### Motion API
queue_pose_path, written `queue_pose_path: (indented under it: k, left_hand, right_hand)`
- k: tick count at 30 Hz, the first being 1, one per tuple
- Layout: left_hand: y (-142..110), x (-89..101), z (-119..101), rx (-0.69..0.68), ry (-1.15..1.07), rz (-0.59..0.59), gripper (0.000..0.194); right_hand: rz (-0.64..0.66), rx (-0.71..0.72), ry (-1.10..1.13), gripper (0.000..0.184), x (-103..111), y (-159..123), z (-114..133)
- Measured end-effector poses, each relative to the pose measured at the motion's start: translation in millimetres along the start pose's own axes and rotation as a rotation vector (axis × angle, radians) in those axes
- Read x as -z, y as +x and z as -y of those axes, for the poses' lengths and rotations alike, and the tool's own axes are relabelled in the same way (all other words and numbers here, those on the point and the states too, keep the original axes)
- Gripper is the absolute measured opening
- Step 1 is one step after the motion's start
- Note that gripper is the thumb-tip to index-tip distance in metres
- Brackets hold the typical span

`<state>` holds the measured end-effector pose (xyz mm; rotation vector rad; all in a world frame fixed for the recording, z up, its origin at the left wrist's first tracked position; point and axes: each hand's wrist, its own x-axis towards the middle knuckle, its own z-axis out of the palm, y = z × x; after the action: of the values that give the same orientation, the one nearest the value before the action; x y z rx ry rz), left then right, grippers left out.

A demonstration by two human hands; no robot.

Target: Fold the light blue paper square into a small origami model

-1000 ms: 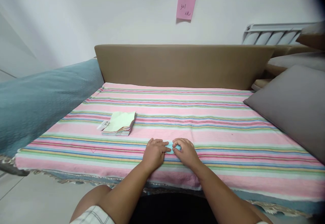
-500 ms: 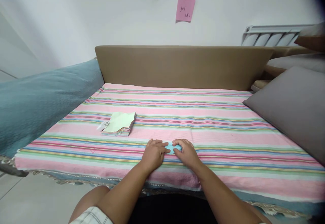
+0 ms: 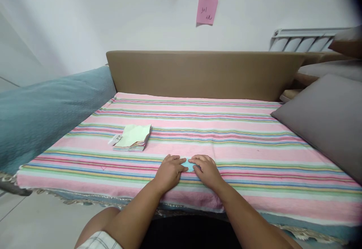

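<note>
A small piece of light blue paper (image 3: pixel 188 164), looking folded, lies on the striped cloth (image 3: pixel 240 155) close to its front edge. My left hand (image 3: pixel 169 169) holds its left end down, with the fingers reaching onto the paper. At the right end my right hand (image 3: pixel 207 168) grips it, thumb near me and fingers on the far side. Both hands hide the paper's ends, so its full shape does not show. To the left, apart from my hands, lies a stack of coloured paper sheets (image 3: pixel 134 136), pale green on top.
A small white object (image 3: pixel 114 140) with dark print touches the stack's left side. The brown backrest (image 3: pixel 203 74) stands along the wall. A teal-covered armrest (image 3: pixel 56 109) bounds the left, and a grey cushion (image 3: pixel 330 117) leans at the right. A pink note (image 3: pixel 207 10) hangs above.
My right hand's fingers have shifted slightly to the left over the blue paper and cover more of its right end. My left hand has moved very slightly left.
</note>
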<state>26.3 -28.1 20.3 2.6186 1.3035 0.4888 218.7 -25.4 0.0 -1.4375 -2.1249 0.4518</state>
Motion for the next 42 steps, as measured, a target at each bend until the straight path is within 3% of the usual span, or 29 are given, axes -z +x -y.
queue_pose_path:
  k: [11,16,21,30,42]
  left_hand:
    - [-9,2.8,11,0.010,0.055,-0.120,0.027]
    - [-13,4.7,-2,0.060,0.075,-0.221,0.026]
    - [-15,2.2,-20,-0.112,0.093,-0.106,0.025]
    - [-15,2.6,-15,-0.053,0.120,-0.009,0.024]
    - [-14,1.3,-13,-0.030,0.071,-0.012,0.024]
  right_hand:
    - [0.003,-0.009,-0.007,0.035,0,0,-1]
    - [-0.006,-0.012,-0.005,0.035,-1,0,1]
    - [-0.010,-0.002,-0.004,0.036,0,1,1]
    - [-0.043,-0.026,0.012,0.027,-1,0,5]
    - [-0.107,-0.097,0.001,0.023,-6,-1,7]
